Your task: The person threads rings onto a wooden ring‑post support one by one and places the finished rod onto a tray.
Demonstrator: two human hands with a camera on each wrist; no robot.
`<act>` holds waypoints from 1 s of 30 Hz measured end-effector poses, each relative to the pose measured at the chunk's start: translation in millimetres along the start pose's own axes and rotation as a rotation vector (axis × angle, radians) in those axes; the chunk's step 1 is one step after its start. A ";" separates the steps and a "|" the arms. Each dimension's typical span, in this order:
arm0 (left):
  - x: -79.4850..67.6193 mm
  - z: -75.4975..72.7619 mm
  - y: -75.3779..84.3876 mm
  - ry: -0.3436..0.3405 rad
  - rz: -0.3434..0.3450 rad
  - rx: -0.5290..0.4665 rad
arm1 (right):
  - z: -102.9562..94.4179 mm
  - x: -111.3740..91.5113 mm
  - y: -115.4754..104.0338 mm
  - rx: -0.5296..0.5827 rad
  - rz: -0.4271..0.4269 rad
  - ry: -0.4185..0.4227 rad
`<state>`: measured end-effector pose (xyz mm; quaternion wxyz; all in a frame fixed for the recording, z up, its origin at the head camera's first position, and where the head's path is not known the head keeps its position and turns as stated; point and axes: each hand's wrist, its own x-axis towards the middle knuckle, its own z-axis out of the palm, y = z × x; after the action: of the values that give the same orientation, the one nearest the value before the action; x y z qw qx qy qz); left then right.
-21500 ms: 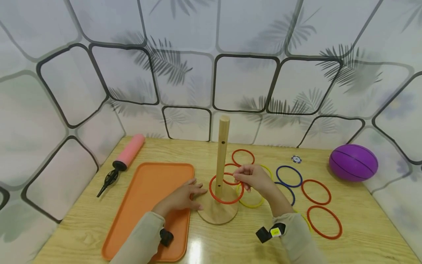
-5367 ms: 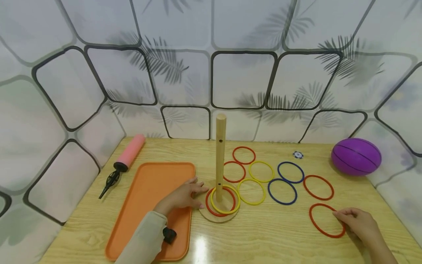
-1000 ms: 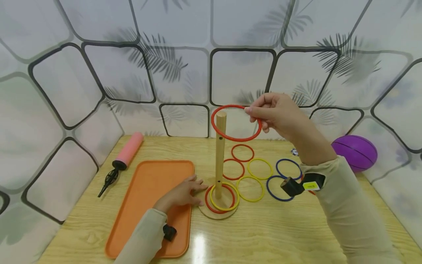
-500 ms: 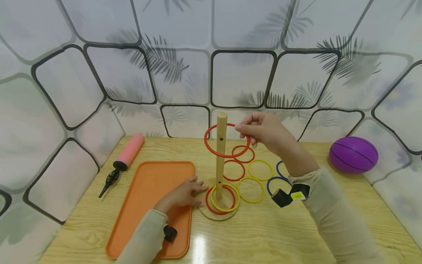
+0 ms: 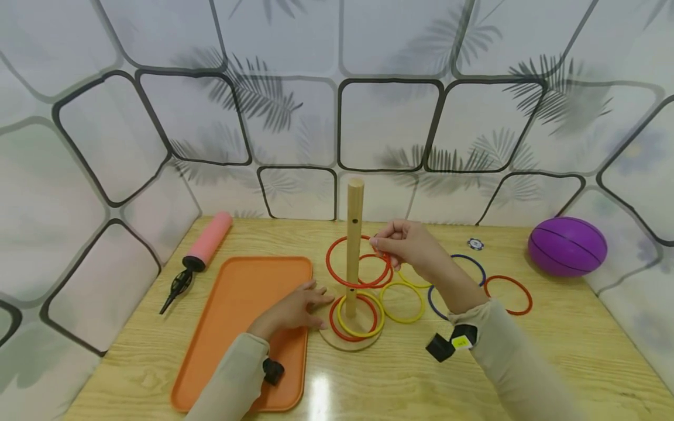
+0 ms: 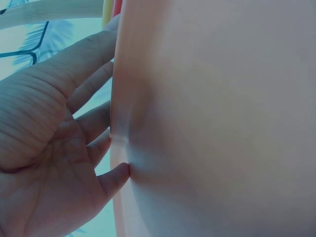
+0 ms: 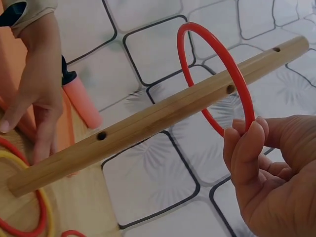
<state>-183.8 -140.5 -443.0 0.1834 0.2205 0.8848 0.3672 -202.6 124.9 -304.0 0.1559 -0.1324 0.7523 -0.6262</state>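
Note:
My right hand [image 5: 413,245] pinches a red ring [image 5: 327,263] between thumb and fingertips. In the right wrist view the wooden post [image 7: 163,111] passes through this ring, which hangs partway down. The post rises from a round wooden base [image 5: 350,346]. Around its foot lie another red ring [image 5: 331,320] and, overlapping it, a yellow ring [image 5: 361,336]. My left hand [image 5: 289,310], fingers spread, reaches over the orange tray's [image 5: 253,278] right side to the base edge. The left wrist view shows its fingers along the tray's rim [image 6: 118,98].
Right of the post, red, yellow and blue rings [image 5: 468,256] lie flat, some hidden behind my right arm. A lone red ring [image 5: 529,295], a patterned chip [image 5: 475,244] and a purple ball [image 5: 567,247] are farther right. A pink hand pump [image 5: 210,237] lies left of the tray.
Picked up from the table's right side, the red ring has come over the post's top and down around it with my right hand. My left hand has stayed in place.

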 end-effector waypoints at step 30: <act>0.5 0.5 -3.6 0.000 0.015 0.020 | 37.1 -1.8 137.5 0.031 0.189 0.110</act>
<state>-184.9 -142.2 -446.1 0.1782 0.2291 0.8868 0.3597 -186.6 117.0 -445.2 0.1746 -0.0240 0.7591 -0.6267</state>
